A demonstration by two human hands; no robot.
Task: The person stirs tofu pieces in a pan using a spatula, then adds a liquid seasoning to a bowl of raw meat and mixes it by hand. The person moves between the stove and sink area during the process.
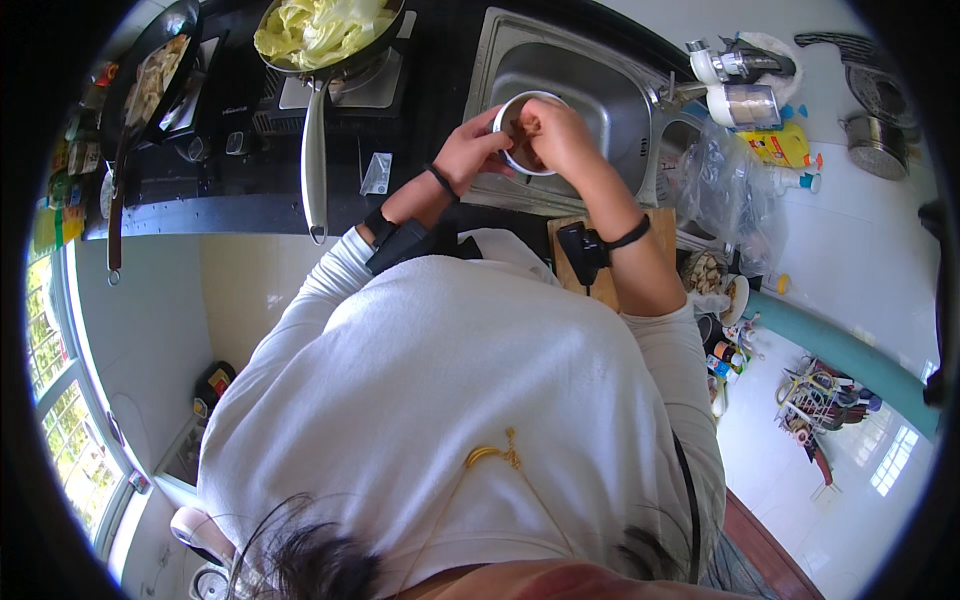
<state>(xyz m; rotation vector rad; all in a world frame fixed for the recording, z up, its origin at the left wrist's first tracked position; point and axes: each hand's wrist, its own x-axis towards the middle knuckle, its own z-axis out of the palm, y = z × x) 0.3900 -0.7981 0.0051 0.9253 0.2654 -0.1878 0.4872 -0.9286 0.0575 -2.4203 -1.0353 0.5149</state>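
Observation:
A white bowl (527, 171) is held over the front of the stainless steel sink (600, 97). My left hand (474, 150) grips its left side, with the thumb over the rim. Inside the bowl is brown, wet-looking food (519, 142), too covered to name. My right hand (559, 136) reaches into the bowl with fingers curled down. Its fingertips are hidden in the food, so I cannot tell whether they close on anything.
Left of the sink, a pan (315, 79) of cabbage leaves (330, 34) sits on a stove, its handle (315, 165) pointing towards me. A wok (112, 112) with food stands further left. A wooden cutting board (664, 225) lies below my right forearm; plastic bags (720, 180) are beyond.

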